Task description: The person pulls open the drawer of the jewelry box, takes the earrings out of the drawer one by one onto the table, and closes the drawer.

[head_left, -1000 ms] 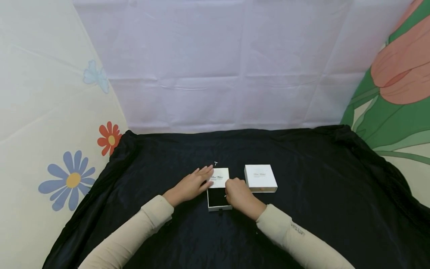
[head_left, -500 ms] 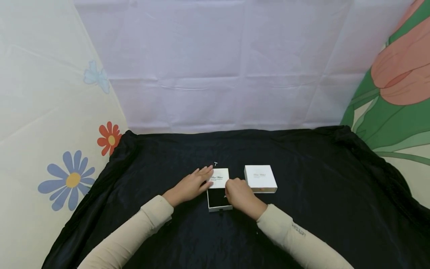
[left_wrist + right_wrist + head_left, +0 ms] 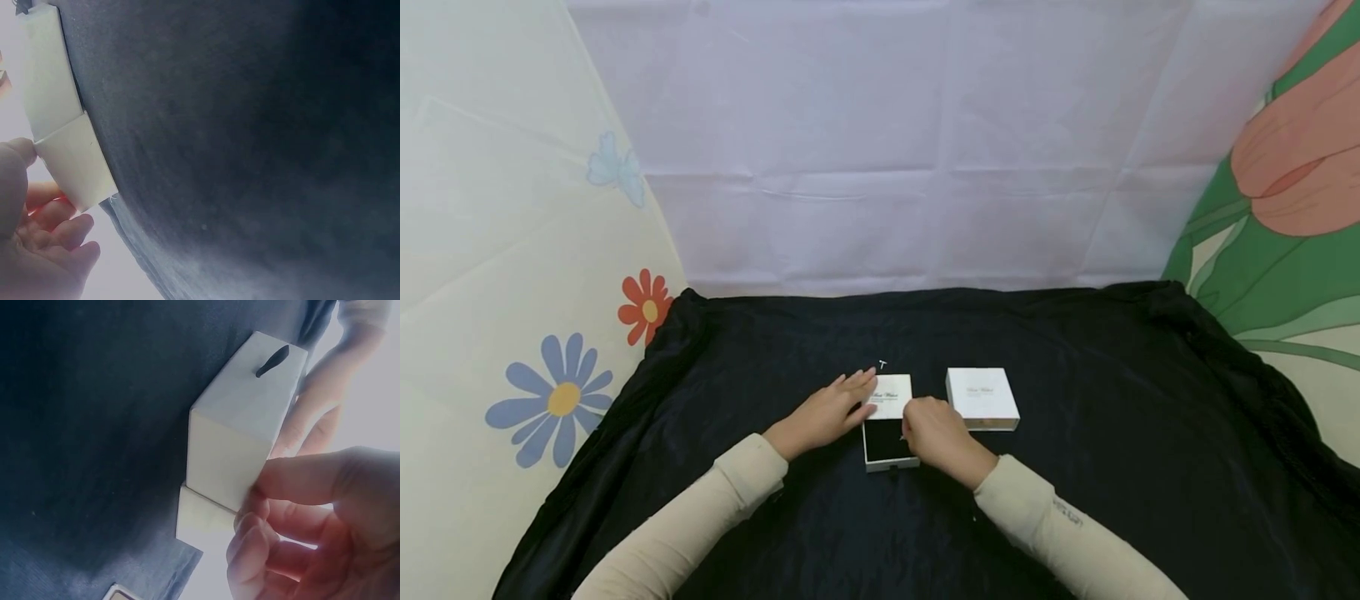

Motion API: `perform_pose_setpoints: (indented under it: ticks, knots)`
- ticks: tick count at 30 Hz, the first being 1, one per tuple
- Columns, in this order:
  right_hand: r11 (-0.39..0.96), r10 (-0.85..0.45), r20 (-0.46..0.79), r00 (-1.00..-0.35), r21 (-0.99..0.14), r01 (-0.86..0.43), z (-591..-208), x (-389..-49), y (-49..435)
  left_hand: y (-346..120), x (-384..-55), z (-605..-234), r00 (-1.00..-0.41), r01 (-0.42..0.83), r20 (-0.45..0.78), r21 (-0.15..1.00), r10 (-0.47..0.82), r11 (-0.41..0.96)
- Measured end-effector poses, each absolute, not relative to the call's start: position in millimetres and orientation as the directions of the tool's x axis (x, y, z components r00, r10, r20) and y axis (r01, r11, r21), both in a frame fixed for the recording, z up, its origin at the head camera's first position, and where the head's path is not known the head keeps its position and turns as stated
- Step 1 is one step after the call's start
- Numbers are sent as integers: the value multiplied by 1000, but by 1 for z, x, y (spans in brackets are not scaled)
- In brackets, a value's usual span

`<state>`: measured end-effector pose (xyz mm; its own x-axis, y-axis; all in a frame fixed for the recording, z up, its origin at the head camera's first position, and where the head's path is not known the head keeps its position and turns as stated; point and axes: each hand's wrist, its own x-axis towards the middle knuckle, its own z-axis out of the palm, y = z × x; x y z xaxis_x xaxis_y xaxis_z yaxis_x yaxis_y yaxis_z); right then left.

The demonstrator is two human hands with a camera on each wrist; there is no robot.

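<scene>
In the head view a small white drawer-style gift box (image 3: pixel 892 398) with dark lettering has its black-lined drawer (image 3: pixel 883 448) pulled out toward the person. My left hand (image 3: pixel 827 414) rests on the left of its cover, fingers extended and thumb near the cover's front edge. My right hand (image 3: pixel 942 439) is over the drawer's right edge with curled fingers. A tiny shiny piece (image 3: pixel 902 437) shows at its fingertips, which pinch it; the rest is hidden. The right wrist view shows the thumb and index finger (image 3: pixel 300 478) together at the box's upper edge, a dark pull tab (image 3: pixel 273 361) on the drawer front.
A second white box (image 3: pixel 982 397) with faint lettering stands to the right of my right hand. Behind the first box lies a tiny silvery T-shaped piece (image 3: pixel 882 364). Dark cloth (image 3: pixel 1075 500) covers the table, and a pale sheet (image 3: pixel 850 150) hangs behind it.
</scene>
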<state>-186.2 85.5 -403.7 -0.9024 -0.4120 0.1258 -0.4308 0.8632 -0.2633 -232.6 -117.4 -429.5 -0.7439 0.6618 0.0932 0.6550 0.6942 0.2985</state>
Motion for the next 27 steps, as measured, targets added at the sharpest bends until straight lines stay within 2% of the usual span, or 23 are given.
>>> perform_pose_setpoints:
  ticks: [27]
  knots:
    - [848, -417, 112, -902, -310, -430, -405, -188, 88, -118, -236, -432, -738, 664, 101, 292, 667, 689]
